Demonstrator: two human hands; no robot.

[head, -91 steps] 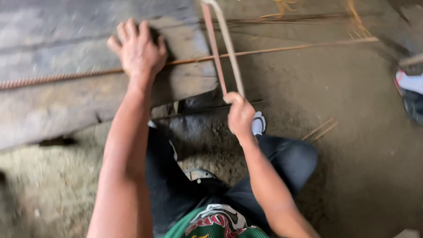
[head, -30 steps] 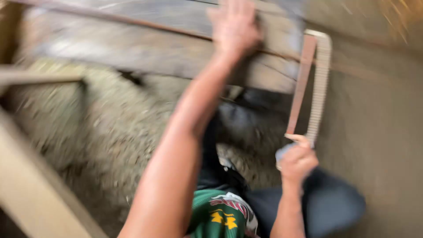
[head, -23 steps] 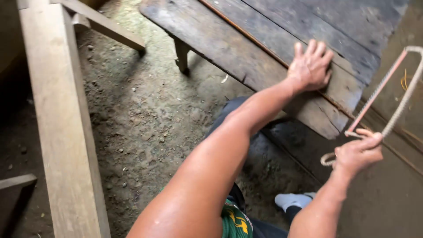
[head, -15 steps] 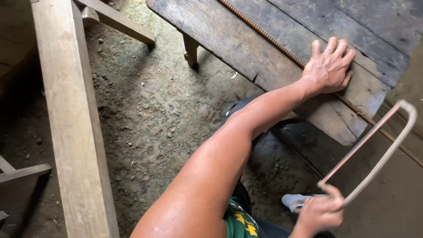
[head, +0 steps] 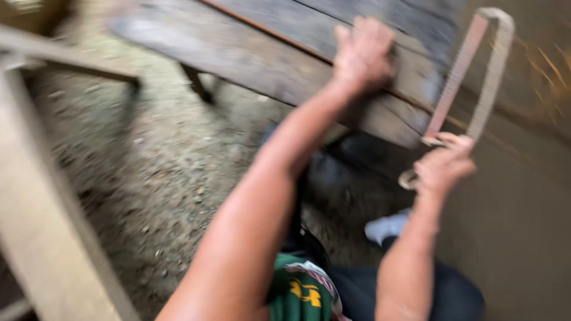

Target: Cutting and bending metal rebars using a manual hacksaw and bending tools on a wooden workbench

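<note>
My left hand (head: 363, 53) presses flat on a grey, weathered wooden bench (head: 267, 59), fingers spread over a thin rusty steel rod (head: 262, 30) that runs along the planks. My right hand (head: 443, 166) is closed around the handle of a hacksaw (head: 476, 71). The saw's frame rises up and to the right of the bench edge, off the rod. The whole view is motion-blurred.
Bare dirt ground (head: 154, 166) lies under and left of the bench. A pale wooden beam (head: 47, 226) crosses the left edge, with another slat (head: 65, 56) above it. My dark trousers and a white shoe (head: 386, 226) are below the bench.
The view has swung back to the right and blurred. My right hand has lifted the hacksaw up beside the bench edge. My left hand has stayed on the rod.
</note>
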